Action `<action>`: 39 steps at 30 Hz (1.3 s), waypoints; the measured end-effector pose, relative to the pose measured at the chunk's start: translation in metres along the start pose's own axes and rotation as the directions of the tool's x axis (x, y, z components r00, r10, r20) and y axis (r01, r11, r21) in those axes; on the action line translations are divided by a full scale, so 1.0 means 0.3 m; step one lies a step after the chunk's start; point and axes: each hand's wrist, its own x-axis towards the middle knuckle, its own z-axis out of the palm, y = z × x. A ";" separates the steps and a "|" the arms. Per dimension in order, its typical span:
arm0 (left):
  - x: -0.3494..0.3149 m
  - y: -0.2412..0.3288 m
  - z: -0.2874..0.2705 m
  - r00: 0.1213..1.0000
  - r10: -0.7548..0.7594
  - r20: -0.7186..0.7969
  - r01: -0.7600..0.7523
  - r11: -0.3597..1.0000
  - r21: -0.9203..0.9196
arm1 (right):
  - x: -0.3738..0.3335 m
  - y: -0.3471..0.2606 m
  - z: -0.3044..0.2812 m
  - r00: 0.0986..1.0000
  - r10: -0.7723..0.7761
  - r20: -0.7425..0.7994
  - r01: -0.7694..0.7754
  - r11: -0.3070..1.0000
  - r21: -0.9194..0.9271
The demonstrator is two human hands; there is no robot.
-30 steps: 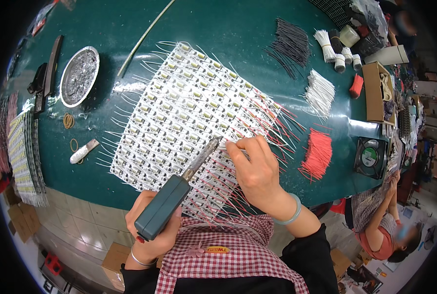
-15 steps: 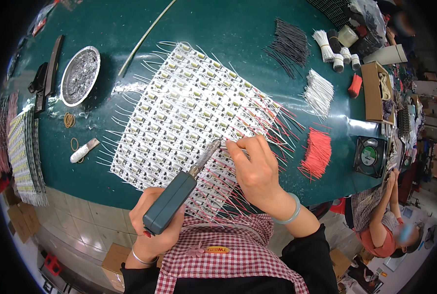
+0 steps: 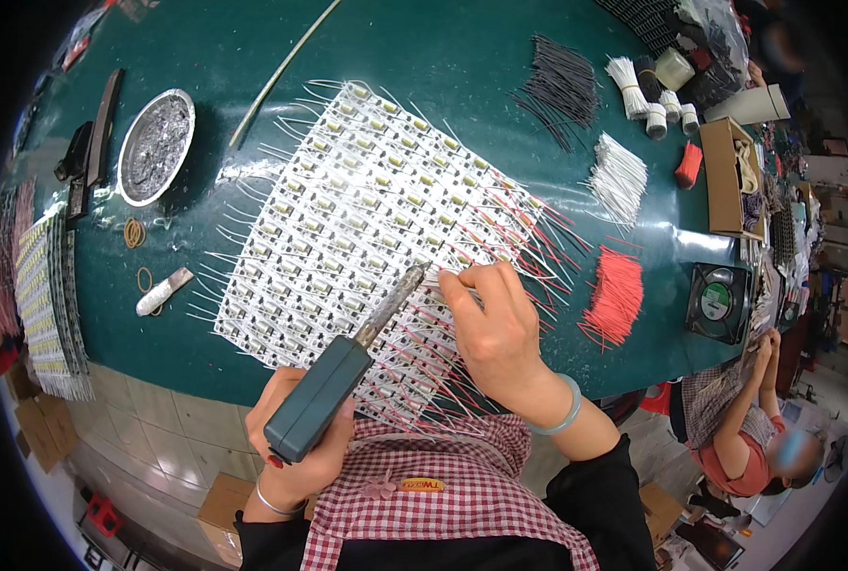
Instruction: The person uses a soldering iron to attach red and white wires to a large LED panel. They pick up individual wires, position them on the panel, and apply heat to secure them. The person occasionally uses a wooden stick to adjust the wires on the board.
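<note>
step: soldering red lead | left hand gripped soldering iron shut, tip on circuit board panel frame centre | right hand pinched red wire at joint | next, likely: steady tip, hold lead still

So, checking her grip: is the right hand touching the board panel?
Touching: head view shows right hand fingertips pressed on the board panel beside the soldering iron tip.

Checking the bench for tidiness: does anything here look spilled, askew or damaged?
Nothing looks spilled or damaged. The white panel of small circuit boards lies diagonally on the green table. The left hand holds a grey-green soldering iron; the right hand pinches a wire. Red, white and black cut wires lie in separate heaps.
</note>
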 end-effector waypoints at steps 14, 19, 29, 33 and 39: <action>-0.028 -0.011 -0.013 0.998 -0.044 -0.035 0.042 0.998 -0.050 | -0.008 0.004 0.010 0.998 -0.005 -0.063 0.004 1.000 -0.011; -0.042 -0.014 -0.026 0.998 -0.053 -0.033 0.051 0.997 -0.049 | -0.024 -0.025 -0.014 0.998 -0.027 -0.051 0.030 0.998 0.052; -0.047 -0.006 -0.037 0.997 -0.073 0.039 0.074 0.997 -0.011 | -0.043 -0.036 0.016 1.000 -0.006 -0.020 0.007 0.998 0.057; -0.046 -0.003 -0.038 0.995 -0.091 0.050 0.092 0.996 -0.017 | -0.041 -0.039 0.013 1.000 -0.006 -0.016 0.006 0.999 0.049; -0.047 -0.008 -0.032 0.994 -0.087 0.060 0.087 0.996 -0.012 | -0.043 -0.040 0.019 1.000 -0.005 -0.014 0.005 0.999 0.040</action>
